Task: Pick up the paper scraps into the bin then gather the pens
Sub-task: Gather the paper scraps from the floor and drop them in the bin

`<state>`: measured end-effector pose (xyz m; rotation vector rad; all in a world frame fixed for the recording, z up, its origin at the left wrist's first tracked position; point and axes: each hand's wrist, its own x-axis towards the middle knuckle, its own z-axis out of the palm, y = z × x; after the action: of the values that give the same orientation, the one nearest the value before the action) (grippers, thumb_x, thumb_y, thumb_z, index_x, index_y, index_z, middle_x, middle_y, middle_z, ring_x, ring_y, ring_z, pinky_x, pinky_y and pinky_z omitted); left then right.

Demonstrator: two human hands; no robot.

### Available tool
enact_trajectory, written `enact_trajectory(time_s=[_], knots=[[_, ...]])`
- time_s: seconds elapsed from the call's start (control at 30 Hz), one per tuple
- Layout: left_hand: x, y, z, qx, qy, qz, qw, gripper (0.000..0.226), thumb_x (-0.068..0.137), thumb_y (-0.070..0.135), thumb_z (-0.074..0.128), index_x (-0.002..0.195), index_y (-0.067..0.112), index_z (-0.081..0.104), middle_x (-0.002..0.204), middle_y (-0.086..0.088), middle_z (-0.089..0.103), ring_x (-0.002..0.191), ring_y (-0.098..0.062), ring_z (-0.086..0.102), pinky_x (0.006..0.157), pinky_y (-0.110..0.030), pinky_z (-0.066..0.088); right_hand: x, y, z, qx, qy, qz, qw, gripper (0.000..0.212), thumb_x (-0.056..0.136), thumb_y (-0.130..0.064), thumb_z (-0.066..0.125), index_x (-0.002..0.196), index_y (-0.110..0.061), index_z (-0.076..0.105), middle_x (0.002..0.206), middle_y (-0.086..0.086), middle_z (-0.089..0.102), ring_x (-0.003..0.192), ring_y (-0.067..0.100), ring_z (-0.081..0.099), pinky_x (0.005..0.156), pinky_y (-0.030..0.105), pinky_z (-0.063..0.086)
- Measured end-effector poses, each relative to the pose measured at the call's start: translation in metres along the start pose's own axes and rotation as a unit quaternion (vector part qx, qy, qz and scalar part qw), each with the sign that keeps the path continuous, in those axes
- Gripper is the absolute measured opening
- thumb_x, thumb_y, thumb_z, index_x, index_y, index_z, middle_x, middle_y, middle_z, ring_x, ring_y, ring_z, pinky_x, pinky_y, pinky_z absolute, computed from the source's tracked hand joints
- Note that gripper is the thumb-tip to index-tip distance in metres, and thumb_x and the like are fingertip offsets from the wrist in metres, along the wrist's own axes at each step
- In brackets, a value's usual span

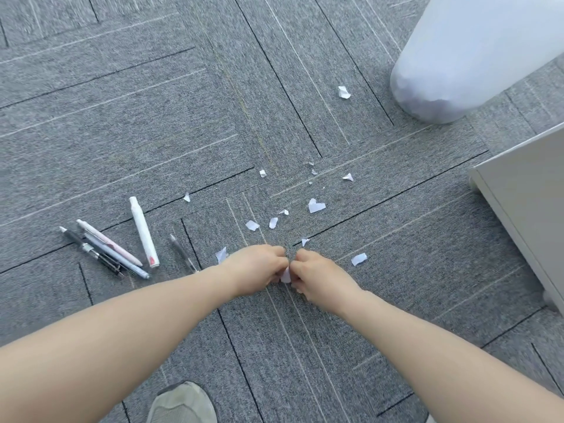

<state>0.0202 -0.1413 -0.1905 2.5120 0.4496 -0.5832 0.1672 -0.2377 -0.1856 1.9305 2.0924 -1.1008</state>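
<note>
Grey carpet tiles (152,117) fill the head view, and both hands meet low in the middle of it. The left hand (256,268) and the right hand (320,277) have their fingers curled inward, knuckles almost touching, and between them they pinch one small white paper scrap (286,275), which shows only as a sliver in the gap between the fingertips. Whether more pieces are tucked in either palm cannot be told.

Loose paper scraps (316,206) lie scattered from about 11 o'clock to 2 o'clock of the hands, some just beside the knuckles, one (344,92) well apart near the bin. That translucent white bin (457,65) stands at roughly 1 o'clock, far from the hands. The pens (106,251) lie in a loose fan at 9 o'clock, with a white marker (143,232) and a thin dark pen (183,253) nearest the left wrist. A pale cabinet (525,215) edges in at 3 o'clock, and a shoe (183,404) at 6 o'clock.

Judging from this, the risk lies in the carry: the scrap is light and barely gripped (two hands on one sliver is an awkward hold), so it may slip or flutter off on the way to the bin. The tiniest flecks cling to the carpet pile and could be missed. A forearm sweeping left could also knock the pens apart.
</note>
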Motion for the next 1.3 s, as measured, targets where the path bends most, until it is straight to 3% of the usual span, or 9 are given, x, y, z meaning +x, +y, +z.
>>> enact_trajectory(time_s=[0.1,0.2,0.33,0.43,0.53,0.77,0.97,1.2,1.3], knots=[[-0.004,0.001,0.004,-0.068,0.038,-0.026,0.997,0.01,0.094,0.021,0.049,0.094,0.014,0.056,0.096,0.0,0.053,0.091,-0.021,0.056,0.078,-0.034,0.047,0.0,-0.002,-0.007,0.05,0.013,0.041,0.998,0.007,0.094,-0.018,0.053,0.089,-0.015,0.055,0.097,0.001,0.05,0.094,0.024,0.054,0.08,0.037,0.045],[-0.01,-0.012,-0.003,-0.178,0.159,-0.14,0.961,0.012,0.093,0.019,0.052,0.081,0.02,0.051,0.082,0.009,0.054,0.078,-0.012,0.057,0.069,-0.02,0.047,0.008,0.012,-0.031,0.146,0.121,0.15,0.97,0.01,0.093,-0.019,0.058,0.084,-0.016,0.057,0.089,-0.004,0.06,0.085,0.017,0.059,0.078,0.036,0.052],[-0.014,-0.033,-0.018,-0.215,0.256,-0.243,0.91,0.008,0.093,0.02,0.055,0.1,0.018,0.051,0.081,0.008,0.052,0.072,-0.012,0.054,0.065,-0.025,0.047,0.025,0.033,-0.066,0.173,0.195,0.201,0.944,0.017,0.094,-0.014,0.055,0.11,-0.019,0.059,0.1,-0.003,0.064,0.081,0.014,0.061,0.063,0.029,0.049],[-0.008,-0.037,-0.023,-0.24,0.218,-0.275,0.905,0.041,0.091,0.025,0.06,0.128,0.018,0.042,0.095,0.002,0.058,0.077,-0.015,0.06,0.072,-0.034,0.054,0.036,0.04,-0.076,0.133,0.171,0.198,0.956,0.035,0.095,-0.01,0.053,0.128,-0.019,0.049,0.113,0.003,0.06,0.082,0.017,0.054,0.066,0.027,0.039],[0.001,-0.036,-0.022,-0.211,0.185,-0.28,0.918,0.057,0.084,0.04,0.066,0.131,0.02,0.04,0.121,-0.001,0.056,0.1,-0.021,0.06,0.087,-0.041,0.051,0.048,0.041,-0.074,0.11,0.141,0.199,0.964,0.039,0.092,-0.015,0.06,0.129,-0.017,0.047,0.119,0.007,0.059,0.094,0.022,0.054,0.075,0.03,0.04],[0.011,-0.032,-0.024,-0.169,0.197,-0.271,0.927,0.014,0.091,0.027,0.06,0.09,0.017,0.049,0.093,0.001,0.05,0.084,-0.022,0.054,0.07,-0.036,0.043,0.061,0.043,-0.078,0.073,0.134,0.183,0.971,0.012,0.093,-0.018,0.061,0.104,-0.016,0.057,0.097,0.002,0.061,0.082,0.021,0.052,0.066,0.029,0.038],[0.016,-0.04,-0.024,-0.183,0.171,-0.244,0.937,0.017,0.092,0.022,0.058,0.077,0.018,0.049,0.088,0.001,0.05,0.085,-0.021,0.053,0.077,-0.036,0.046,0.069,0.043,-0.087,0.016,0.065,0.16,0.985,0.011,0.095,-0.012,0.051,0.092,-0.015,0.06,0.094,0.002,0.062,0.079,0.02,0.054,0.062,0.027,0.038],[-0.006,-0.029,-0.007,-0.215,0.192,-0.199,0.937,0.012,0.089,0.027,0.059,0.087,0.021,0.049,0.09,0.005,0.05,0.084,-0.015,0.054,0.076,-0.031,0.047,0.065,0.014,-0.065,0.051,0.069,0.072,0.994,0.011,0.089,-0.007,0.047,0.093,-0.013,0.056,0.091,0.0,0.055,0.085,0.022,0.053,0.069,0.029,0.037],[-0.004,-0.024,-0.004,-0.2,0.172,-0.197,0.944,0.036,0.08,0.043,0.069,0.098,0.02,0.047,0.097,0.005,0.045,0.087,-0.013,0.05,0.078,-0.032,0.046,0.074,0.003,-0.057,0.07,0.091,0.048,0.992,0.028,0.087,-0.002,0.047,0.111,-0.015,0.052,0.098,-0.001,0.055,0.09,0.023,0.053,0.074,0.034,0.044]])
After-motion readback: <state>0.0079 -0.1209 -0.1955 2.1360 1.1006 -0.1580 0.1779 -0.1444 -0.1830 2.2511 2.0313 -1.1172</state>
